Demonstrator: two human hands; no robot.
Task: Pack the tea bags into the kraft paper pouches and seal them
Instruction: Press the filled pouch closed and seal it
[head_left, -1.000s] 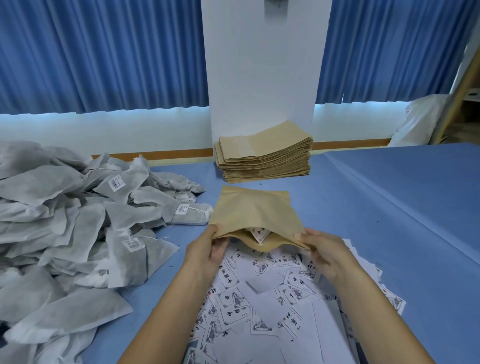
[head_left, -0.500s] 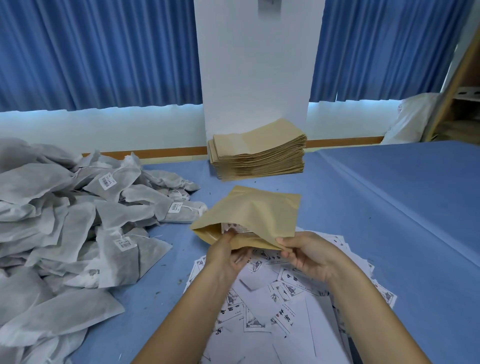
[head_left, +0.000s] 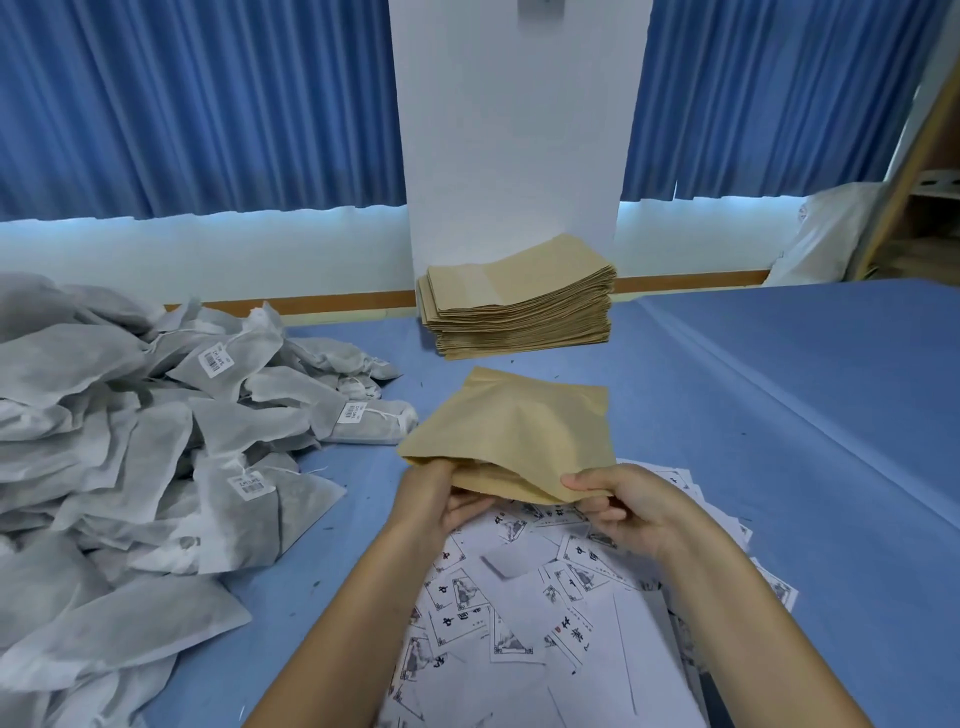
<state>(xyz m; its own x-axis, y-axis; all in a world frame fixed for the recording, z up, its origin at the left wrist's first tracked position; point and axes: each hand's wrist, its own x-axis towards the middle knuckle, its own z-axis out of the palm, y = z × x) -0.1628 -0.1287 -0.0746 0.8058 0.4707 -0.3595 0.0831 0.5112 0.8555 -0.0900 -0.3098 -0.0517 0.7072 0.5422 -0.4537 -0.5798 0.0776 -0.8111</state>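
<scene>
A kraft paper pouch (head_left: 514, 431) is held up over the table with its mouth towards me. My left hand (head_left: 441, 499) grips the mouth's left end, fingers curled under the lower lip. My right hand (head_left: 628, 506) pinches the mouth's right corner between thumb and fingers. The mouth gapes a little; nothing inside it shows. A big heap of grey-white tea bags (head_left: 135, 467) with small barcode tags covers the table's left side. A stack of flat kraft pouches (head_left: 519, 306) stands at the back centre.
Loose printed paper labels (head_left: 524, 613) lie scattered on the blue table (head_left: 779, 415) under my hands. A white pillar (head_left: 514, 130) and blue curtains stand behind. A white bag (head_left: 826, 234) and a wooden frame are at the far right.
The printed label seen in the pouch mouth earlier is out of sight now. The pouch has been turned and lifted slightly, and my left hand has shifted along the mouth's left end.
</scene>
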